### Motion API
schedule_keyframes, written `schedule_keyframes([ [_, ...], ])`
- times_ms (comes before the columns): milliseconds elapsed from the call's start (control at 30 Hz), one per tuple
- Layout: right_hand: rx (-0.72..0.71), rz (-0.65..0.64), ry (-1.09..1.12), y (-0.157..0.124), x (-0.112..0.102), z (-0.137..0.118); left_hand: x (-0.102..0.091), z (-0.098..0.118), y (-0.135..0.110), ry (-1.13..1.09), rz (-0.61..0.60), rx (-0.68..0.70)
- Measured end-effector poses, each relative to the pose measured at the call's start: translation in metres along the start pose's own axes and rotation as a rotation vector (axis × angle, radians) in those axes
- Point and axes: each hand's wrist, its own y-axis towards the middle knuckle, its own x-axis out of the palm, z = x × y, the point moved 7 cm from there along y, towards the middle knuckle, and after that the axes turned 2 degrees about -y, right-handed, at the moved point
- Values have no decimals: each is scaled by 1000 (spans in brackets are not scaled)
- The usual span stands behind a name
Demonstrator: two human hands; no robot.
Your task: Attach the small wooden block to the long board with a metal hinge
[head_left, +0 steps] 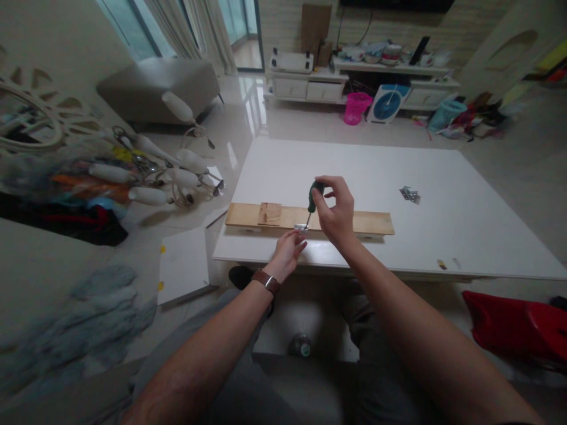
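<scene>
My right hand (337, 209) grips the dark green handle of a screwdriver (313, 199), held nearly upright. The screwdriver's tip rests at a small silver hinge (301, 227) on the near edge of a long, narrow wooden board (328, 215). My left hand (289, 251) pinches the hinge's lower part from below, partly covering it; a brown-strapped watch is on that wrist. A small square wood piece (270, 213) lies on the board, left of the hinge. The screw under the tip is too small to make out.
The board lies on a large white panel (420, 177). Loose metal hinges (410, 195) lie at its right, small bits (442, 264) near its front edge. At left stand a lamp fixture (183, 171) and a white board (183, 262). A red object (518, 324) is at right.
</scene>
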Motion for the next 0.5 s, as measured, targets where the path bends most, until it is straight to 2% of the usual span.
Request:
schedule_keyframes([
  [500, 9, 22, -35, 1, -2, -1, 0, -1, -1, -4, 4, -1],
])
